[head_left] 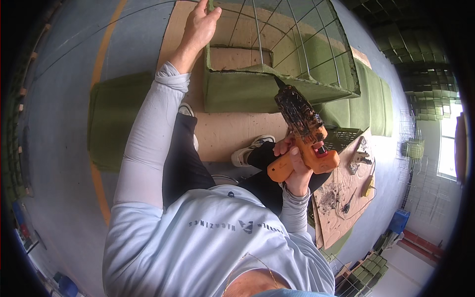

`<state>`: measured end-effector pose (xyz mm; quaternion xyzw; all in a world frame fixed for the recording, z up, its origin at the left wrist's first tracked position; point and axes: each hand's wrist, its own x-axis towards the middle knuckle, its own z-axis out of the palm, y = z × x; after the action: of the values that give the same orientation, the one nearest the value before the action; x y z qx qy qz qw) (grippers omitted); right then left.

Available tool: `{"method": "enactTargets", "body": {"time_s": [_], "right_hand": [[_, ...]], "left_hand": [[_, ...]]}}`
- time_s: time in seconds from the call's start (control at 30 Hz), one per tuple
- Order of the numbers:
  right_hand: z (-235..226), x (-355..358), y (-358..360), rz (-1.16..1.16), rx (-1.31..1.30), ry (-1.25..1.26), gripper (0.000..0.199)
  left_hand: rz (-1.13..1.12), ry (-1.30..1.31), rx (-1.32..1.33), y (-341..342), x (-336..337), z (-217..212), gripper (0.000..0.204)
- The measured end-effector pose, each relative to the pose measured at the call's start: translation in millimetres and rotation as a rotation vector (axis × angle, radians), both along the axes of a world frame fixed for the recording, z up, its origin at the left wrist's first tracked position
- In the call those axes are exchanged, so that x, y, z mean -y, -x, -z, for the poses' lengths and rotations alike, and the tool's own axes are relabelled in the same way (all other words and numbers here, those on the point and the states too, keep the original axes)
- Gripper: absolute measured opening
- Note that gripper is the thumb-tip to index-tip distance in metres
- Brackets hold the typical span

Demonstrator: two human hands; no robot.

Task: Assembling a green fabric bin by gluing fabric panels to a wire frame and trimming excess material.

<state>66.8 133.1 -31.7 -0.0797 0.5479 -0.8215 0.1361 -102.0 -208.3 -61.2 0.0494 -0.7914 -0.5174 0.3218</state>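
Note:
My right hand (299, 171) is closed round the grip of an orange glue gun (307, 143), whose front is caked in black residue. Its dark pointed nozzle touches or nearly touches the near top edge of a green fabric-covered wire frame (247, 94). At the top of the view, my left hand (200, 24) grips the frame's left edge, with the fingertips partly cut off by the picture's rim. Metal wires form a grid across the frame's open top, and the green fabric covers its sides.
Cardboard (217, 128) lies under the frame, between my feet. Green padded pieces (116, 123) lie on the left and right. Beside my right leg, stained cardboard (341, 198) on a dark crate (341, 134) bears a yellow-handled tool (368, 185). Green stacks (420, 64) stand at far right.

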Motion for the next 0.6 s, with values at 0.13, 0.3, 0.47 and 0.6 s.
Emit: {"method": "enactTargets", "body": {"time_s": [0.13, 0.3, 0.47, 0.6], "right_hand": [[-6, 3, 0, 0.066, -0.006, -0.034, 0.032], [-5, -4, 1, 0.079, -0.01, -0.06, 0.03], [0, -11, 2, 0.088, -0.001, 0.014, 0.029], [3, -17, 4, 0.109, -0.016, 0.007, 0.028]], "left_hand": [[0.003, 0.002, 0.043, -2, -1, -4, 0.061], [0.0, -0.039, 0.039, -5, -4, -10, 0.061], [-0.016, -0.009, 0.068, -4, -1, -6, 0.061], [-0.029, -0.031, 0.008, -1, -4, 0, 0.056]]}}
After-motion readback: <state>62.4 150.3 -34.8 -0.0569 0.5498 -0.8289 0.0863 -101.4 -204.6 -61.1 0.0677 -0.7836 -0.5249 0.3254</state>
